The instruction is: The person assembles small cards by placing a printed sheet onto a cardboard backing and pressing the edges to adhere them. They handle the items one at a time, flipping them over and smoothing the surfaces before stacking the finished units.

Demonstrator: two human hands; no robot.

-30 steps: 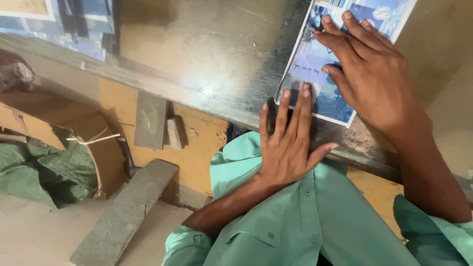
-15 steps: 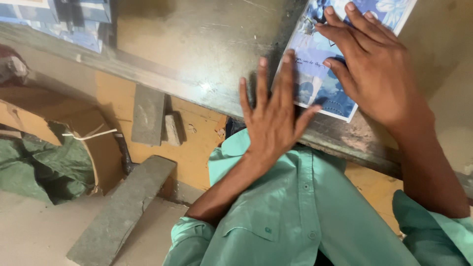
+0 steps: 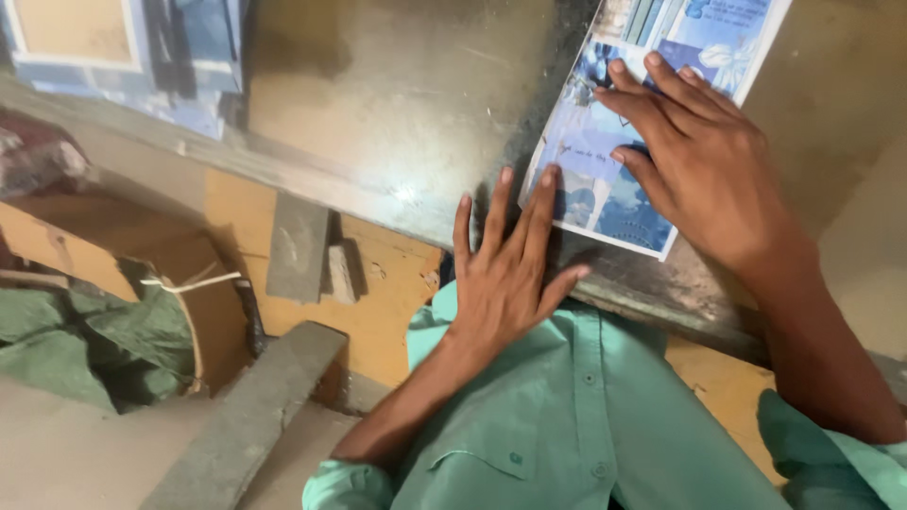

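The right hand [image 3: 704, 175] presses flat, fingers spread, on a blue printed sheet [image 3: 605, 179] at the upper right of the frame, while the left hand [image 3: 505, 274], also open, rests on the bench [image 3: 397, 123] touching the sheet's near edge. The sheet lies flat, apparently still being positioned.

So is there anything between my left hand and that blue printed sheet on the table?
Nothing visible. The left hand lies flat on the worn table top, its fingertips right at the near left edge of the blue printed sheet. The right hand already presses on the sheet.
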